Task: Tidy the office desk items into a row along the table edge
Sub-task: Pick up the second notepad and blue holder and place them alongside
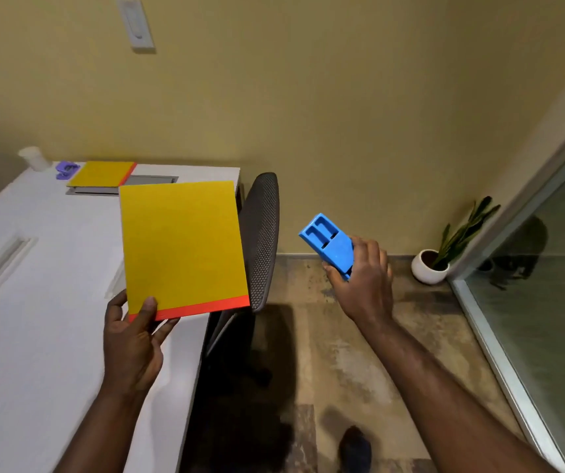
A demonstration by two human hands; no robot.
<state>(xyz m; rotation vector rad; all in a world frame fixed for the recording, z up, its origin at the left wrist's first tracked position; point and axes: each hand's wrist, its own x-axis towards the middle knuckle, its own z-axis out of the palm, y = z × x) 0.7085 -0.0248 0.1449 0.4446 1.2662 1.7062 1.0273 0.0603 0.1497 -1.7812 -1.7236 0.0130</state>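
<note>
left hand [132, 339] grip around yellow folder [182, 247], right hand [364, 278] grip around blue organizer [328, 242]

Your single head-worn camera looks forward and steeply down from standing height, wide-angle, so straight lines bow toward the frame edges. The white desk [35, 268] fills your lower left, running away to the yellow wall [308, 97] ahead. Your left hand [134, 339] and right hand [363, 281] sit close to the lens, forearms entering from the bottom edge. The floor [376, 336] and a glass partition [547, 302] occupy your right.
</note>
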